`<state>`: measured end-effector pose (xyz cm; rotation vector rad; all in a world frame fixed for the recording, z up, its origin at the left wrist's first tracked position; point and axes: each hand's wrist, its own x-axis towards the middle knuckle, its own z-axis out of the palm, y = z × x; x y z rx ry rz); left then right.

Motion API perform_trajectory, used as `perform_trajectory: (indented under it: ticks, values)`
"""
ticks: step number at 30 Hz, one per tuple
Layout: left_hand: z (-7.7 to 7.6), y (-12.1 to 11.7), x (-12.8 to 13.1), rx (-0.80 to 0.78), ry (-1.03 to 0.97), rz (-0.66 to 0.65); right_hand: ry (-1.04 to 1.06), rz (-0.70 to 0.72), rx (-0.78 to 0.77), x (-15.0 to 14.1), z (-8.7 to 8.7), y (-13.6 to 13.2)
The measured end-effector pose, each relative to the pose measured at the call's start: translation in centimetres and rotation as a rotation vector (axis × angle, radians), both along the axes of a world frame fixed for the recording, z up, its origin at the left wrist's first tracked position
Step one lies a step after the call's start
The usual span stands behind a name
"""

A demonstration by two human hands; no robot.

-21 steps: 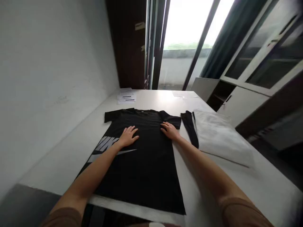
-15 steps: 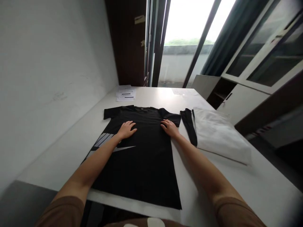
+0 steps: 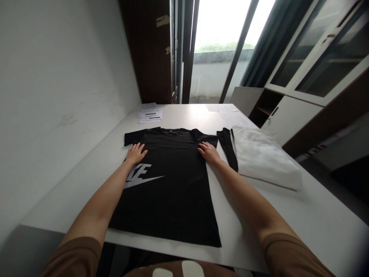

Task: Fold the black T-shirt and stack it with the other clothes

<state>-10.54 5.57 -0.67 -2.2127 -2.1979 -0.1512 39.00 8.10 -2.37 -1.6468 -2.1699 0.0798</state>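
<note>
Both left hand and right hand spread loosely, palms down, on black shirt, near opposite side edges; papers beyond shirt.

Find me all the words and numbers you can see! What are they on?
"KE": grey letters on the black T-shirt; the left arm covers part of this print.
Left papers: print too small to read.
Right papers: too faint to read.
Red marks: too blurred to read.
No readable numbers.
</note>
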Motion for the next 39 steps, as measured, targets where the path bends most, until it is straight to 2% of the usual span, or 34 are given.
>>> perform_trajectory:
  ticks: [7,15,19,27,34,39]
  values:
    - [0.8,-0.7,1.4,0.02,-0.001,0.016,-0.019,-0.052,0.01,0.2,0.0,-0.7]
    - [1.7,-2.5,7.7,0.076,-0.062,-0.2,-0.035,-0.064,0.032,-0.2,0.6,-1.6]
    - [1.7,-2.7,9.9,0.026,-0.098,-0.228,-0.036,-0.063,0.028,-0.2,1.0,-2.0]
    - [0.9,-3.3,10.3,0.066,-0.167,-0.197,-0.021,-0.06,0.033,-0.3,1.4,-2.1]
    - [1.7,-3.7,10.5,0.124,-0.217,-0.208,-0.003,-0.05,0.06,-0.3,1.6,-2.4]
    - [2.2,-4.5,10.7,0.159,-0.259,-0.233,-0.006,-0.05,0.064,-0.4,1.6,-1.6]
